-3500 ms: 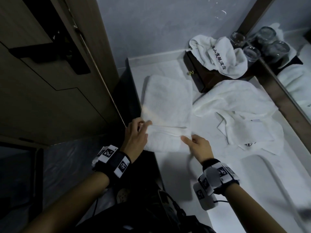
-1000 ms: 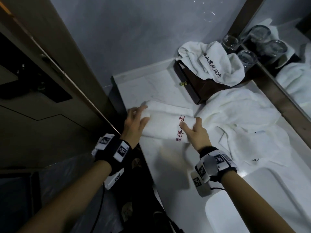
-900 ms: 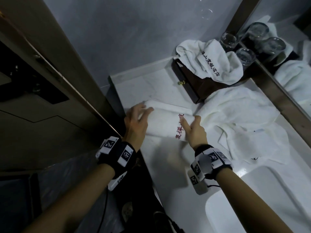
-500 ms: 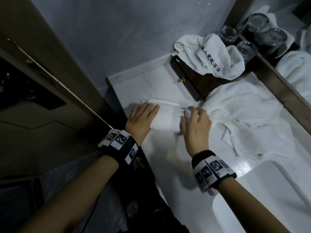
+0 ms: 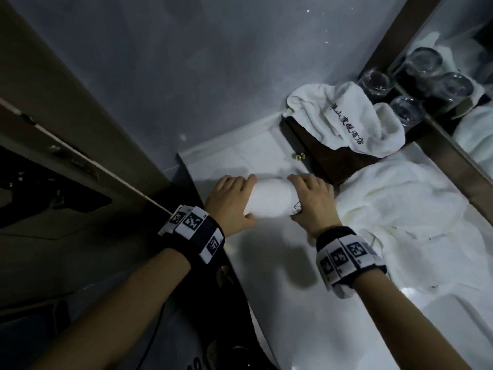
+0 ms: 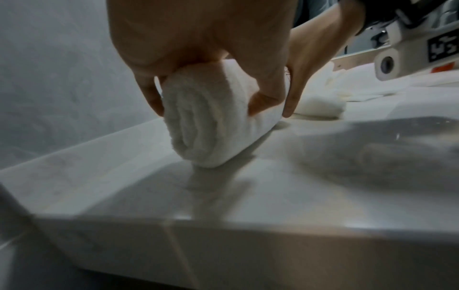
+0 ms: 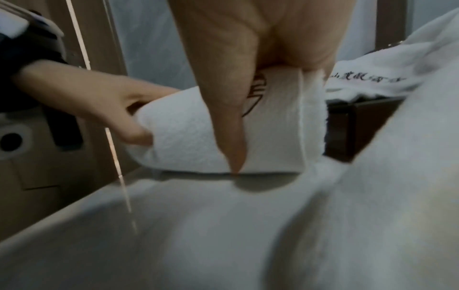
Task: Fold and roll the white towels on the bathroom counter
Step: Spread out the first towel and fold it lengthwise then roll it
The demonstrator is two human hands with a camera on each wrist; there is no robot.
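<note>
Roll: roll (image 5: 269, 200) of white terry lay on the counter (image 5: 277, 265) between the two hands, its spiral end facing the left wrist camera.
Left hand: left hand (image 5: 230, 201) was clamped over the roll's left end, thumb on the near side and fingers (image 6: 149, 98) curled down the far side.
Right hand: right hand (image 5: 313, 202) was clamped over the right end, thumb (image 7: 231, 137) pressed down the near face to the counter, beside dark embroidery (image 7: 255, 94).
Handling: soft, light and springy, by my judgement; the layers looked ready to loosen once the pressure came off. Not fragile, not slippery, though the smooth counter might let it slide.
Where to hold: best taken around the whole barrel near both ends, with the loose outer edge trapped underneath or under the fingers. Where that edge sat could not be told.
Right of the right hand: loose towel (image 5: 405, 209) lay spread and unrolled, touching the roll's right end in the right wrist view.
Beyond the right hand: dark box (image 5: 320, 153) stood just behind, with a draped towel (image 5: 346, 116) on it.
Farthest: glasses (image 5: 392, 94) stood by the mirror.
</note>
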